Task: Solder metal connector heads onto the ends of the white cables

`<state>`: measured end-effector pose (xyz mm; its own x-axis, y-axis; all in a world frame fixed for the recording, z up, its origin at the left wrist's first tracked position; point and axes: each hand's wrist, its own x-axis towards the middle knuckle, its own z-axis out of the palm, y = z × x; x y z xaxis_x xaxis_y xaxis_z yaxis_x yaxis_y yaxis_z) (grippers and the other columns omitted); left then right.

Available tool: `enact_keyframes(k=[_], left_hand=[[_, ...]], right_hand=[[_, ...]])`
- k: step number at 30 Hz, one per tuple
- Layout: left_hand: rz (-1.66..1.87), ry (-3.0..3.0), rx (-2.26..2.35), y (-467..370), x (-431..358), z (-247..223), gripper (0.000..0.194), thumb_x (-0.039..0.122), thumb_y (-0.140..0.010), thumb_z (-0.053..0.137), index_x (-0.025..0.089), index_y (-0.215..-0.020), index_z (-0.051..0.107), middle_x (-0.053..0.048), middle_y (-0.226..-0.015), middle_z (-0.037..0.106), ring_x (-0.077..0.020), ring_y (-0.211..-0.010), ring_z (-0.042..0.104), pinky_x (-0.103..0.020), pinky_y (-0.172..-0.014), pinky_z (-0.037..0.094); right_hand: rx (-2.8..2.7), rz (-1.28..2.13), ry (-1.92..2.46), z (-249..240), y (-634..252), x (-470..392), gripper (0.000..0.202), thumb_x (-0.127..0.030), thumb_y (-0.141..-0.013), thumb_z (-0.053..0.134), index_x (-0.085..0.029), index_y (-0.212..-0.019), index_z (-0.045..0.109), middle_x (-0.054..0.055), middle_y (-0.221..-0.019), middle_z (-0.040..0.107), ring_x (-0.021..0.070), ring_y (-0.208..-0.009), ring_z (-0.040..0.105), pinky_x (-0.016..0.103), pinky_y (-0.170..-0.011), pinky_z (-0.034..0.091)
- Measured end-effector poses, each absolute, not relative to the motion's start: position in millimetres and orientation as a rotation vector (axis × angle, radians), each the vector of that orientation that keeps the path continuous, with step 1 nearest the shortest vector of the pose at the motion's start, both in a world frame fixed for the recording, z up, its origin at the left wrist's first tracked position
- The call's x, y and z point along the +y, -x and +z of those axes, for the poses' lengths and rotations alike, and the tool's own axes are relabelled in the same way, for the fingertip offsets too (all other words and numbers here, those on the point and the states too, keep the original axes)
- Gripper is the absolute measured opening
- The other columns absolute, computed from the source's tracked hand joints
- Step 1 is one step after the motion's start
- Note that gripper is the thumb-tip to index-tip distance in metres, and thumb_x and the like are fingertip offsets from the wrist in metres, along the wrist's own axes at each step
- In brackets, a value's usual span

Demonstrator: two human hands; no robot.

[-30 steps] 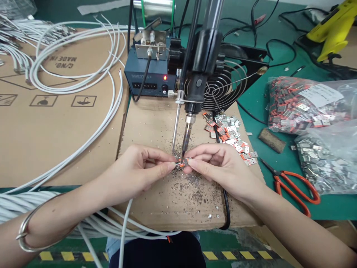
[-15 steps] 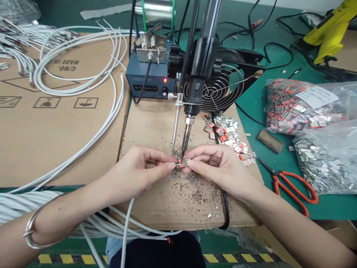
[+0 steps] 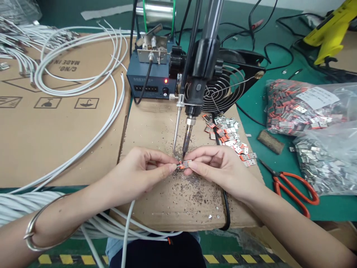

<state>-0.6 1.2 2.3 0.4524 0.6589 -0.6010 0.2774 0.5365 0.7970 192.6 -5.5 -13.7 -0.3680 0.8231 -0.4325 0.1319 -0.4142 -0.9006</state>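
Note:
My left hand [image 3: 142, 173] pinches the end of a white cable [image 3: 126, 227] that runs down under my wrist. Between thumb and forefinger of my right hand [image 3: 220, 169] sits a small orange-and-metal connector [image 3: 184, 164]. Both hands meet at the centre of a solder-flecked cardboard pad [image 3: 156, 123]. The connector sits just under the tip of a fixed soldering iron [image 3: 187, 136], beside a bent metal feed tube [image 3: 176, 130]. Whether the tip touches the connector I cannot tell.
A blue soldering station [image 3: 150, 78] and a black fan [image 3: 223, 89] stand behind the iron. Loose connectors [image 3: 228, 136] lie at right, then orange scissors [image 3: 292, 186] and bags of parts [image 3: 304, 104]. White cable coils [image 3: 69, 56] lie on cardboard at left.
The hands and the connector have barely moved under the iron tip; the view has shifted very slightly.

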Motion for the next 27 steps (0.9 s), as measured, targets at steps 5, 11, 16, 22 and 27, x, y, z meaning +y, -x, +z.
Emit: enact_keyframes(k=[5, 11, 16, 22, 27], left_hand=[[0.303, -1.004, 1.12, 0.5, 2.1, 3.0, 0.012, 0.017, -0.083, 0.056, 0.013, -0.077, 0.066, 0.011, -0.033, 0.038, -0.0023, -0.029, 0.028, -0.01, -0.027, 0.019], [0.28, -1.016, 1.163, -0.5, 2.9, 2.4, 0.015, 0.018, -0.083, 0.057, 0.013, -0.073, 0.065, 0.009, -0.035, 0.038, -0.0015, -0.03, 0.03, -0.008, -0.028, 0.02], [0.274, -0.994, 1.17, -1.2, 4.5, 2.7, 0.013, 0.017, -0.082, 0.058, 0.013, -0.072, 0.064, 0.01, -0.033, 0.038, -0.0021, -0.028, 0.03, -0.009, -0.026, 0.022], [0.27, -0.969, 1.165, 1.1, 4.0, 2.2, 0.01, 0.017, -0.082, 0.058, 0.013, -0.075, 0.065, 0.01, -0.032, 0.038, -0.0025, -0.027, 0.029, -0.008, -0.025, 0.023], [0.276, -0.961, 1.157, -0.1, 4.4, 3.4, 0.011, 0.016, -0.082, 0.058, 0.013, -0.075, 0.065, 0.011, -0.032, 0.038, -0.0017, -0.027, 0.029, -0.008, -0.025, 0.022]], right_hand=[[-1.293, 1.819, 1.37, -12.7, -193.1, -5.3, 0.022, -0.031, -0.074, 0.069, -0.012, -0.085, 0.068, 0.006, -0.071, 0.071, 0.0076, -0.059, 0.061, 0.017, -0.051, 0.041], [-1.208, 1.839, 1.369, -12.0, -189.9, -4.6, 0.018, -0.023, -0.066, 0.075, -0.013, -0.079, 0.067, 0.005, -0.068, 0.071, 0.0076, -0.062, 0.065, 0.014, -0.056, 0.047], [-1.141, 1.852, 1.371, -12.8, -189.3, -3.9, 0.016, -0.024, -0.069, 0.073, -0.013, -0.078, 0.068, 0.005, -0.068, 0.071, 0.0078, -0.062, 0.066, 0.015, -0.058, 0.049], [-1.155, 1.851, 1.335, -12.8, -191.7, -4.5, 0.014, -0.024, -0.071, 0.072, -0.013, -0.079, 0.068, 0.004, -0.068, 0.071, 0.0068, -0.061, 0.065, 0.014, -0.057, 0.049], [-1.173, 1.857, 1.341, -12.5, -192.6, -4.4, 0.015, -0.025, -0.072, 0.071, -0.013, -0.08, 0.068, 0.004, -0.068, 0.071, 0.0072, -0.062, 0.065, 0.014, -0.057, 0.048]])
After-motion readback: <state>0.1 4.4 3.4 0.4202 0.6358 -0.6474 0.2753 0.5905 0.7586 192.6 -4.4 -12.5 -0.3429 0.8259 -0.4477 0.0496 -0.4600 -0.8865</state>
